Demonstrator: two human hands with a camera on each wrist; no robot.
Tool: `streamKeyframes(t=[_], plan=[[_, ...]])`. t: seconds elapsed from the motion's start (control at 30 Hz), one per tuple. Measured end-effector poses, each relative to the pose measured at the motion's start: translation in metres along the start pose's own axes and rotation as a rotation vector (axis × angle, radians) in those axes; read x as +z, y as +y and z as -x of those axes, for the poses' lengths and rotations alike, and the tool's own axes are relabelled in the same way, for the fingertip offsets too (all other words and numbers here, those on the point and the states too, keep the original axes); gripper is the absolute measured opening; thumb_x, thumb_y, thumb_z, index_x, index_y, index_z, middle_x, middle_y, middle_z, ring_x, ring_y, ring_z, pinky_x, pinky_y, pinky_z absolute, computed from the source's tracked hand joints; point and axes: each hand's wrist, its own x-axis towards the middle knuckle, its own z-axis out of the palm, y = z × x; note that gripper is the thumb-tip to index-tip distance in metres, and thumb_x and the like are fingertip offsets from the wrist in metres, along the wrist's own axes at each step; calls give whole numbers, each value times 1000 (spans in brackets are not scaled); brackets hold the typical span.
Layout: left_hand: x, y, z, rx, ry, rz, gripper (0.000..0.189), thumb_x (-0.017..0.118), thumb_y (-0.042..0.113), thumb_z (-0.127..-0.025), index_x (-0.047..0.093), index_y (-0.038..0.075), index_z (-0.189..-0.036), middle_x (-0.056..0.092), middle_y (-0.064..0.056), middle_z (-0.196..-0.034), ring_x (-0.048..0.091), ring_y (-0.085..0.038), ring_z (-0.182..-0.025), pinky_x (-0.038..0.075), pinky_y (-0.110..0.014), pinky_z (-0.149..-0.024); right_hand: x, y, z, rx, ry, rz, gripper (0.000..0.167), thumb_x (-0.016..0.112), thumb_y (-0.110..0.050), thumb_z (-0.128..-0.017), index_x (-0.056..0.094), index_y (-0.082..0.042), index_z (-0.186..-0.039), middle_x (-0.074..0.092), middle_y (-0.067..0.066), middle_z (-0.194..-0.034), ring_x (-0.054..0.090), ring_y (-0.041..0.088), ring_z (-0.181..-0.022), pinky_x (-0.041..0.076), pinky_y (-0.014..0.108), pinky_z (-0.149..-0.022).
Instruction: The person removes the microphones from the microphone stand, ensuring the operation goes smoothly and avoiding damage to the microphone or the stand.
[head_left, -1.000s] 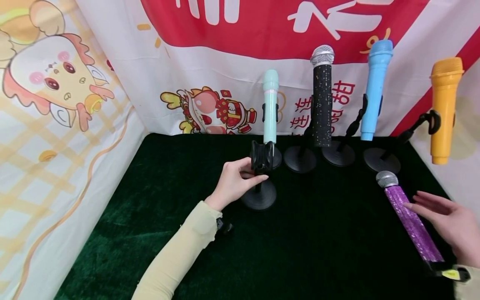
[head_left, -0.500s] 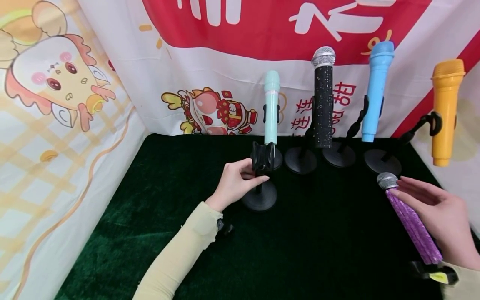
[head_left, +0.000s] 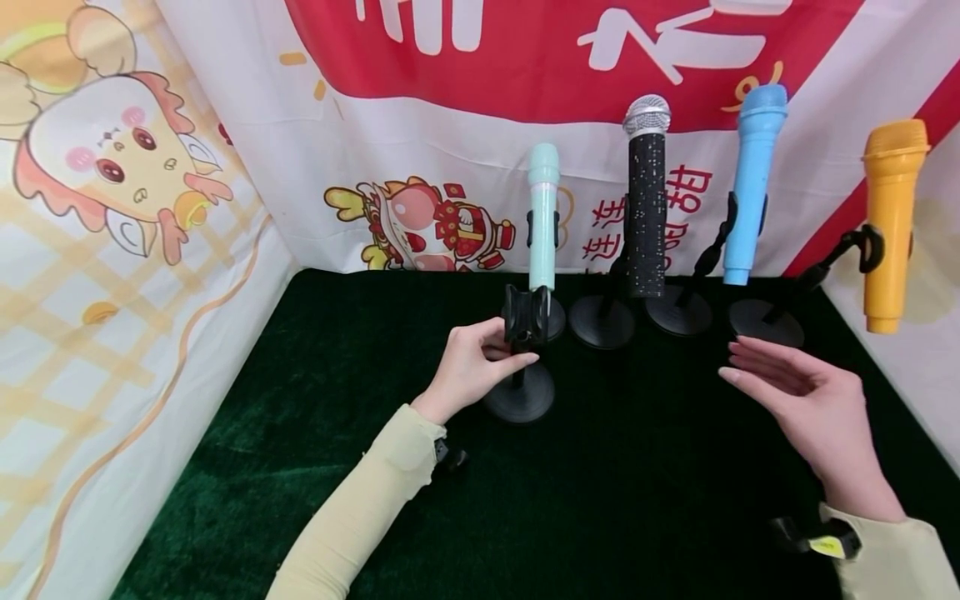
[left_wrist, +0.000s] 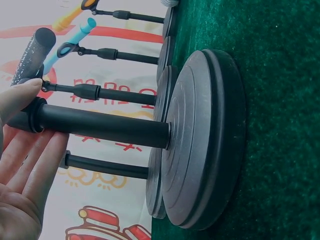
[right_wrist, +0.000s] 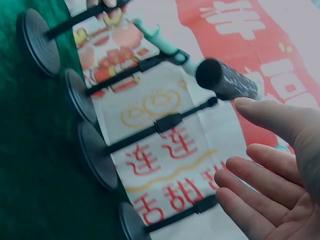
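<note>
The left arm, in a pale cream sleeve (head_left: pixel 352 508), reaches forward and to the right from the lower edge of the head view. Its left hand (head_left: pixel 471 368) grips a black microphone stand (left_wrist: pixel 107 125) just below the clip (head_left: pixel 527 317), thumb on one side of the upright and fingers on the other, clamped on it. The stand is upright, its round base (head_left: pixel 520 398) on the dark green velvet-covered worktop (head_left: pixel 600 508), directly below that hand.

The right arm comes in from the lower right corner, angled forward and left. The right hand (head_left: pixel 813 417) hovers over the worktop, well apart from the gripped stand; its fingers are extended and lightly bent, the thumb held away from them.

Behind the gripped stand, nearest to it, is a slim mint-green microphone (head_left: pixel 543 225) in a stand of its own. To the right follow a speckled black microphone (head_left: pixel 647 208) with a silver mesh head, a sky-blue microphone (head_left: pixel 750 183) and an orange microphone (head_left: pixel 891 242), each tilted in a black stand. In the head view, the right fingertips appear just beside the orange microphone's base (head_left: pixel 765 321).
</note>
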Motion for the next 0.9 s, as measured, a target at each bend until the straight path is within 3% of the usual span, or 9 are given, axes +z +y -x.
streamKeyframes(t=[0.5,0.9], plan=[[0,0,1,9,5,-7,21,82,30,-89,71,19,-104,72,8,-97,72,-8,-82,61,-28,-72,63,-10,-3,-186,-125,-125,43,84,-18,-88,71,-11,-128,71,9,-123,69,13,-108,56,21,-85],[0,1,1,2,7,-9,21,82,30,-89,72,20,-105,72,8,-97,72,-8,-82,61,-28,-72,90,-31,-8,-188,-233,-201,45,83,-24,-88,69,-17,-130,69,0,-127,66,16,-115,54,27,-93]])
